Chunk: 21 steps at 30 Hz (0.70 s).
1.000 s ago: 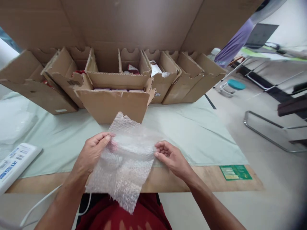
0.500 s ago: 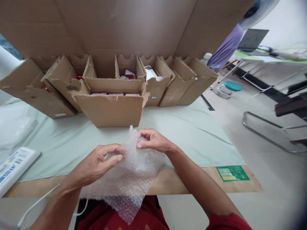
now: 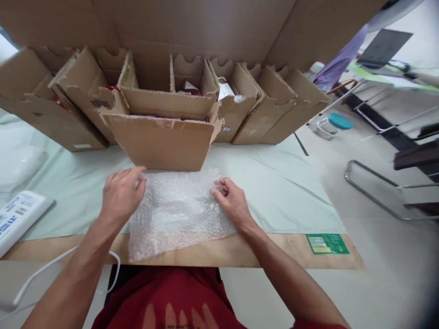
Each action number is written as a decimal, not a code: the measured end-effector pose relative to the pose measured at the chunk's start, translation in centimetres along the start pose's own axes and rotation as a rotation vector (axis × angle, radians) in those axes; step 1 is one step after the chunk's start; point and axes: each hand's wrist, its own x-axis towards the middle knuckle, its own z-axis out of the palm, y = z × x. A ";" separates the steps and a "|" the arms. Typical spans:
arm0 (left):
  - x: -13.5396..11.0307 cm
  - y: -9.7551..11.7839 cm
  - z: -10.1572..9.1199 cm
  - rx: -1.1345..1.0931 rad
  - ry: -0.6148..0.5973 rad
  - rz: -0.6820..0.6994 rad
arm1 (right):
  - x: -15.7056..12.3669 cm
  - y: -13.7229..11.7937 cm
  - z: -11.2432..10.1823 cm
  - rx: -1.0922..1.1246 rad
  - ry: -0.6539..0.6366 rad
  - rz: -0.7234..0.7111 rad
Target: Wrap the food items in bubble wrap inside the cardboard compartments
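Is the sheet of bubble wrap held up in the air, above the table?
No, the bubble wrap lies flat on the table, with the left hand and right hand at its two sides.

Both bare forearms are lying outstretched from the lower edge of the view, angling inward. The left hand [image 3: 120,198] is resting palm down, fingers flat and together. The right hand [image 3: 233,204] is sitting knuckles up, fingers curling under.
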 end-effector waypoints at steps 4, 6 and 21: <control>-1.3 1.1 1.5 0.072 0.227 0.153 | -1.0 0.1 -0.9 -0.451 0.127 -0.212; -3.3 2.3 2.3 0.054 0.210 0.277 | -1.6 -0.8 -0.9 -0.555 0.124 -0.358; -6.8 -3.0 6.0 0.329 0.011 0.414 | -1.0 1.0 0.3 -0.897 -0.283 -0.396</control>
